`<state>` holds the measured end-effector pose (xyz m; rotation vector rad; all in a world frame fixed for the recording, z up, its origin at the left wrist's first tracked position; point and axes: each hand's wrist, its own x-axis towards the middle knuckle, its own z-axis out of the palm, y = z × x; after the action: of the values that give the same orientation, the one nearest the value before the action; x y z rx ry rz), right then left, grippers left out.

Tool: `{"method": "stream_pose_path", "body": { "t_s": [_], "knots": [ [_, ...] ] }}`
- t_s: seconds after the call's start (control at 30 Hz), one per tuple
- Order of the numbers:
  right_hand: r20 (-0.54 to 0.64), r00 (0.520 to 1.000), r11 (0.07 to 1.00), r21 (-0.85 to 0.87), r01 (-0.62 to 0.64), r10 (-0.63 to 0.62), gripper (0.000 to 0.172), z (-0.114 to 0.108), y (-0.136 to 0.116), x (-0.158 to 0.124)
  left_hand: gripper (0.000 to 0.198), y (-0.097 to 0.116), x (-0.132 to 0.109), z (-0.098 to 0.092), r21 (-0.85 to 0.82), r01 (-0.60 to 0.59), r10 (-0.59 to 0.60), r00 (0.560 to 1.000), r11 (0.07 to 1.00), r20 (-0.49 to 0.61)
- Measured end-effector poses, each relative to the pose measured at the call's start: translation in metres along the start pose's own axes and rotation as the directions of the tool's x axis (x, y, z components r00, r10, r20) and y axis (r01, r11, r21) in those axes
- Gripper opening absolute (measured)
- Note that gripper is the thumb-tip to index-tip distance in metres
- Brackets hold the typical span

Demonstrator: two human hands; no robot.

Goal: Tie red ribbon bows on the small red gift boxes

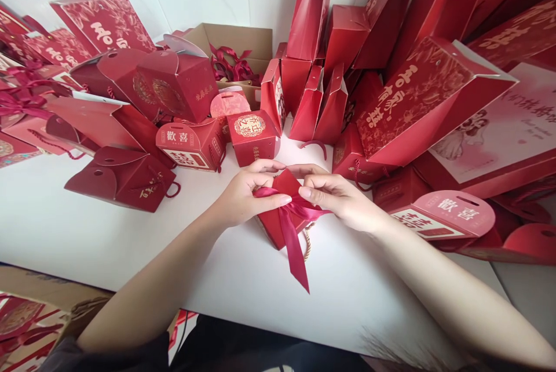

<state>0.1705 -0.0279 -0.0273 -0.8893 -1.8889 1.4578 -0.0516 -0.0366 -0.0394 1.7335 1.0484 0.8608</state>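
Observation:
A small red gift box (272,229) rests on the white table in front of me, tilted toward me. Around its top runs a magenta satin ribbon (294,247), with one cut tail hanging down the front. My left hand (240,195) is closed on the ribbon at the left, thumb across it and fingers behind the box's top. From the right, my right hand (347,197) pinches the ribbon between thumb and fingers. A twisted gold cord (308,243) loops out on the box's right side. The far fingertips are partly hidden.
Red gift boxes (124,178) crowd the left, and tall red gift bags (412,99) stand on the right. Behind, a cardboard box (237,36) holds magenta ribbons (234,65). A pink-lidded box (460,212) lies beside my right forearm. Another carton (47,288) sits below the table's left edge.

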Motion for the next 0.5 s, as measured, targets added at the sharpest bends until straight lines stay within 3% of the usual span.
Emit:
{"method": "stream_pose_path", "body": {
  "t_s": [0.33, 0.5],
  "knots": [
    [0.052, 0.999, 0.994, 0.103, -0.020, 0.014, 0.035, -0.005, 0.004, 0.002, 0.047, 0.001, -0.001, -0.010, 0.012, 0.048, -0.048, 0.998, 0.999, 0.043],
    [0.055, 0.995, 0.990, 0.111, -0.083, 0.077, 0.039, -0.007, 0.010, 0.003, 0.047, 0.004, -0.003, -0.009, 0.075, 0.038, -0.039, 0.999, 0.996, 0.009]
  ]
}}
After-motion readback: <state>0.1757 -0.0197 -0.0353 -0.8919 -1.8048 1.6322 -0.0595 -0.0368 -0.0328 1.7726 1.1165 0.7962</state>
